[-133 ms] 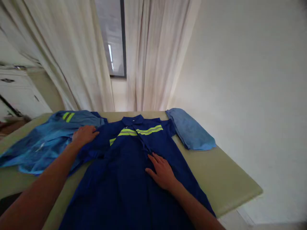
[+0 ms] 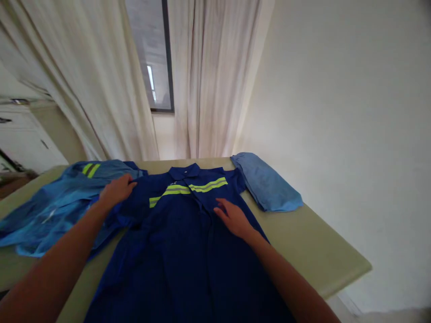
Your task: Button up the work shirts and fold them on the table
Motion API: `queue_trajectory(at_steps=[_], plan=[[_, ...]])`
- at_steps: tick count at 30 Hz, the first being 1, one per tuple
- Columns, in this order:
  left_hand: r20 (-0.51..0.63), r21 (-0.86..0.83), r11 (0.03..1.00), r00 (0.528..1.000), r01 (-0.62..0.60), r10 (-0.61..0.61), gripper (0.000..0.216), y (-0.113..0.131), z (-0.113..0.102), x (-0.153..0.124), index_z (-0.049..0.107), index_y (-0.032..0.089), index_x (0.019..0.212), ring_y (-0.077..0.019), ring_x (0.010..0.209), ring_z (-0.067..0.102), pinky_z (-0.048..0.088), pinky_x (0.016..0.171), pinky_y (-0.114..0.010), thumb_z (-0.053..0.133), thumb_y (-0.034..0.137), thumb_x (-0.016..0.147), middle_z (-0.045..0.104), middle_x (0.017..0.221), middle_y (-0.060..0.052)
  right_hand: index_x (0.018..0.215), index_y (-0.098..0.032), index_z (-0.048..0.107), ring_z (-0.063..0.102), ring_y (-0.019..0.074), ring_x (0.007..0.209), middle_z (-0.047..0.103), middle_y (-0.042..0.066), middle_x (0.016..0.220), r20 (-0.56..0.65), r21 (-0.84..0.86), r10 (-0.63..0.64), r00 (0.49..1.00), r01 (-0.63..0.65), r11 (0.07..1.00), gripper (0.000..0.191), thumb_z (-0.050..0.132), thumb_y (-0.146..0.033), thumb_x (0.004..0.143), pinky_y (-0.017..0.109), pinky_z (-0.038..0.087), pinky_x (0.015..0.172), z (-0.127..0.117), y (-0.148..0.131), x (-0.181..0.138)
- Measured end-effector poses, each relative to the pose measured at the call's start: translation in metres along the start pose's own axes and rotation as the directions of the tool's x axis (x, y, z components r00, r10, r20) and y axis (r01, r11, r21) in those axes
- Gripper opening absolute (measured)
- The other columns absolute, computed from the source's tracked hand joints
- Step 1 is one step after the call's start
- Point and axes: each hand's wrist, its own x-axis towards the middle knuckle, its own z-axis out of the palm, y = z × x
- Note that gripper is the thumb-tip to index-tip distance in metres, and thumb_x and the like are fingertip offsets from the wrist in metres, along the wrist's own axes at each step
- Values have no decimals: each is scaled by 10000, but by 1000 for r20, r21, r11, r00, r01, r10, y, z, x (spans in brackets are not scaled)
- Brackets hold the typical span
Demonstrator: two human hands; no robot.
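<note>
A dark blue work jacket lies spread front up, its collar at the far end and a yellow-and-grey reflective band across the chest. My left hand is at the jacket's left sleeve in view, thumb and fingers closed on a bit of dark blue cloth. Over the chest, just below the band, is my right hand, fingers apart and slightly bent, holding nothing. Beside my left hand lies a crumpled light blue garment with a short reflective strip.
The garments lie on a pale green padded table. A light blue folded cloth overlaps the right sleeve's end. Curtains and a window stand behind, a white wall at right, a white cabinet at far left.
My right hand has moved up and right off the middle of the jacket front towards the chest band. My left hand stays at the sleeve. The view has shifted slightly.
</note>
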Motion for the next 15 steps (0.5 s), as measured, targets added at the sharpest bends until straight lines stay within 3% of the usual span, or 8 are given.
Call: queue_trajectory(at_steps=[2,5,8,11,13,15], plan=[[-61,28,999,998,36,-35,446,6,-20,7,590,58,1200,-213,865,606,457,860,-371,365,411,1048,715,1018,-110,1501,-215,498,490,263,1396,538,121,1514,-123,-114,20,992,-34,993,523,422,-480,1057,413,362,1165,-5,15,35],[-272,63,995,961,74,-54,507,13,-45,11,552,21,1273,-287,1077,592,431,968,-507,258,387,1082,683,1177,-165,1556,-242,432,401,302,1463,403,130,1617,-106,-232,199,974,-218,948,582,442,-511,1041,460,337,1164,16,33,78],[-386,128,992,922,16,35,484,26,-41,2,530,47,1360,-322,1251,526,356,1065,-585,246,321,1080,631,1322,-168,1584,-256,397,284,315,1530,326,120,1661,-110,-283,300,948,-319,905,612,394,-546,1045,467,261,1195,48,41,102],[-250,134,975,946,-176,205,467,43,-8,-13,574,135,1382,-309,1318,531,356,1124,-518,355,362,1037,618,1409,-141,1585,-241,402,254,310,1542,315,125,1665,-166,-277,325,931,-360,891,612,378,-532,1047,462,219,1209,63,41,116],[-72,108,974,975,-200,209,462,52,17,-28,621,170,1351,-331,1368,516,350,1147,-554,424,390,995,588,1469,-152,1561,-216,439,293,315,1521,355,142,1643,-179,-255,330,927,-367,894,602,417,-509,1036,470,237,1201,61,38,124],[14,74,982,984,-176,175,473,60,33,-54,616,157,1363,-344,1395,503,330,1168,-602,429,354,975,552,1505,-179,1520,-176,485,365,307,1475,432,162,1591,-206,-202,296,933,-336,920,566,443,-455,1030,457,284,1186,53,34,128]])
